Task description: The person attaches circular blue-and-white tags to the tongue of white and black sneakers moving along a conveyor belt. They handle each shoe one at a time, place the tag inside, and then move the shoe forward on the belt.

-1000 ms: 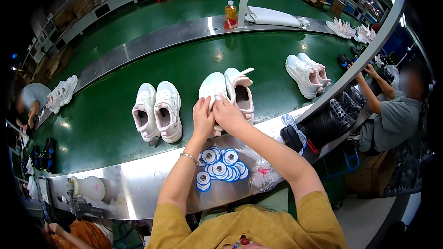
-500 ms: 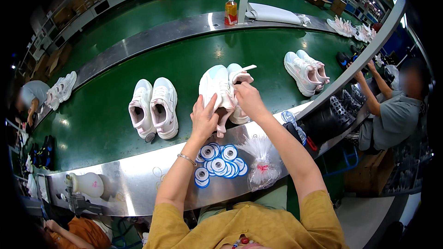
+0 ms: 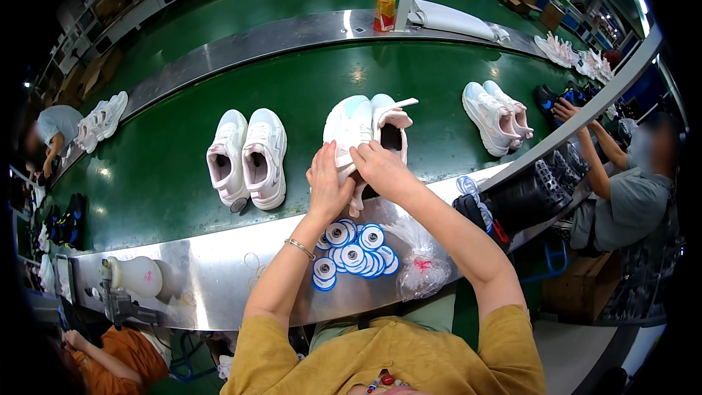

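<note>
In front of me a pair of white sneakers with pale blue toes and pink lining stands on the green belt. My left hand (image 3: pixel 327 179) grips the outer side of the left sneaker (image 3: pixel 346 118), near its heel. With bent fingers, my right hand (image 3: pixel 382 168) pinches that sneaker at its tongue and collar; the exact grip is partly hidden. Just beyond my right hand is the right sneaker (image 3: pixel 383 107), its dark opening showing and its tongue sticking out to the right. Below my hands, round blue-and-white tags (image 3: pixel 354 255) lie in a pile on the metal ledge.
A clear plastic bundle with a red tie (image 3: pixel 423 266) lies beside the tags. More sneaker pairs stand on the belt (image 3: pixel 175 168), left (image 3: pixel 248 157) and right (image 3: pixel 497 118). A pale bottle-like container (image 3: pixel 139 276) sits at the ledge's left. A slanted metal post (image 3: pixel 556 137) and co-workers flank me.
My right hand has moved left from between the two sneakers onto the left sneaker's collar, uncovering the right sneaker's opening. My left hand stays on the left sneaker. The view has shifted slightly.
</note>
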A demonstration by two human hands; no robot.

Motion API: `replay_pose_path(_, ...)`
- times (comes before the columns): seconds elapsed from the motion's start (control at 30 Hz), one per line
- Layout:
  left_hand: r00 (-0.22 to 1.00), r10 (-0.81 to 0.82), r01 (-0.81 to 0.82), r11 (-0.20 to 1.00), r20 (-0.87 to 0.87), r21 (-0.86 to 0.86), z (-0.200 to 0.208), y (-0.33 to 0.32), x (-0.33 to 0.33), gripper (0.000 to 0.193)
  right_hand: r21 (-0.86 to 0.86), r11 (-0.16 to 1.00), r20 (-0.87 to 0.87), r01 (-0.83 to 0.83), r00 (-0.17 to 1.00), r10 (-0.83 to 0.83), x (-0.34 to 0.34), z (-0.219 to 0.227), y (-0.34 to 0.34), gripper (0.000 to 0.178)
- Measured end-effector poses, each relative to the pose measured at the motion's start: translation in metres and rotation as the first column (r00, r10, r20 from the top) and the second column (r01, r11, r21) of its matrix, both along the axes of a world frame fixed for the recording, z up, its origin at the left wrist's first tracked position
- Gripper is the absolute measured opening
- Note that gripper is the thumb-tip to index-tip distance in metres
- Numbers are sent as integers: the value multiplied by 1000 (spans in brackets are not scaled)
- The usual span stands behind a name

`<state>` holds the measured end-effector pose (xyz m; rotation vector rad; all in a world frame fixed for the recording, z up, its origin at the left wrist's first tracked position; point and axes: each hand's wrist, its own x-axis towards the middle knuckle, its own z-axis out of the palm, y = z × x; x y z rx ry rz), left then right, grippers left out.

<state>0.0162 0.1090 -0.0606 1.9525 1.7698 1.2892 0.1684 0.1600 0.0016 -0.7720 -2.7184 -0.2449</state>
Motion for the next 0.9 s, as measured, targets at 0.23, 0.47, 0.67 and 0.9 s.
replay_pose_path(0.23, 999, 12, -11, 1000, -36, 21, -10, -2, -15, 64, 154, 987, 6, -41, 999, 40, -21, -12, -2, 32)
replay_pose_path(0.47, 999, -6, 5, 1000, -34, -10, -17, 6, -33, 55, -81, 997, -268, -6, 963, -16, -17, -4, -4, 34)
replay_pose_path(0.67, 692, 26, 289, 906, 721, -310, -2, 21, -88, 44, -200, 971, -358, 134, 912, -200, 29, 6, 0, 27)
replay_pose_path(0.9, 959, 240, -199, 950, 154, -240, -6, 33, -63, 43, -327, 944, -339, 36, 928, -153, 31, -31, 0, 26)
